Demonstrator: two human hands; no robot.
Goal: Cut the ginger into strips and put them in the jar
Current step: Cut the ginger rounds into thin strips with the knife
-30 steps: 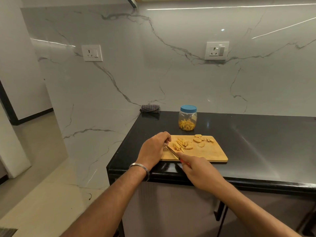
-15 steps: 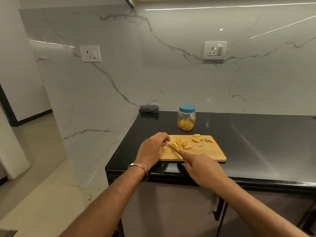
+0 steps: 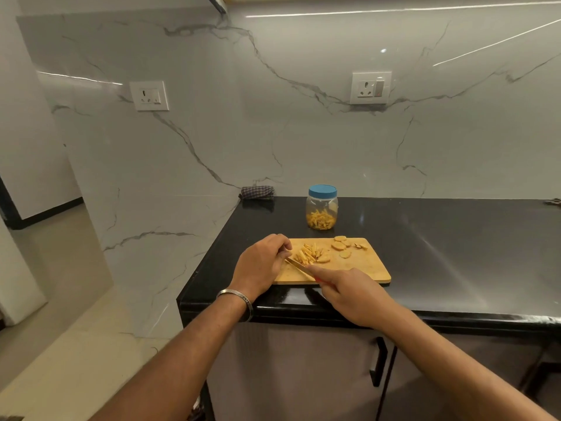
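1. Ginger strips (image 3: 308,254) lie in a loose heap on the left part of the wooden cutting board (image 3: 364,268), near the front edge of the black counter (image 3: 455,238); uncut ginger slices (image 3: 341,246) sit to the right and farther back on the same board.
2. Behind the board stands the jar (image 3: 322,208), its blue lid on and a layer of strips already at the bottom.
3. At the left end of the board the left hand (image 3: 261,265) has its fingers curled down, their tips just beside the heap; whether they pin a piece I cannot tell, since the hand hides it.
4. A knife (image 3: 296,265) is gripped by the right hand (image 3: 349,296), fingers wrapped round the handle and the forefinger stretched along the top, with the blade slanting toward the left fingertips.
5. Those strips look light, thin and stiff, probably a bit damp, so I judge they would stick to skin and scatter easily.
6. Gathering them in a bunch with fingertips, or scooping them on the flat of the blade, seems the surest hold.
7. Slices look firm but small, so they likely need pinning at the edge away from the blade.
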